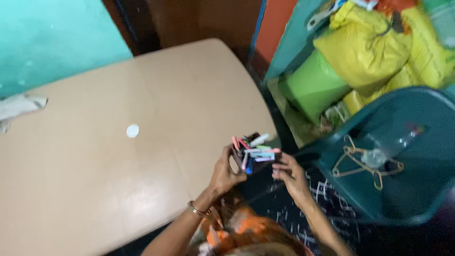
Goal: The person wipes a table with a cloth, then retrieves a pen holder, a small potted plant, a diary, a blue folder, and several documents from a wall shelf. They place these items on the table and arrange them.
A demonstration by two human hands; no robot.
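Note:
My left hand (226,171) grips a small dark holder (247,152) packed with several coloured pens, held just past the right edge of a beige table (95,156). The pens stick out to the right, pink, green, white and blue. My right hand (290,174) is on the holder's right side, fingers touching the pen ends. A bangle circles my left wrist. The frame is blurred, so fine detail of the grip is unclear.
A small white round disc (132,131) lies on the table, with crumpled paper (16,106) at its left edge. To the right stands a teal plastic chair (417,156) holding a wire hanger (360,161) and a clear bottle (384,150). Yellow and green bags (369,52) are piled behind.

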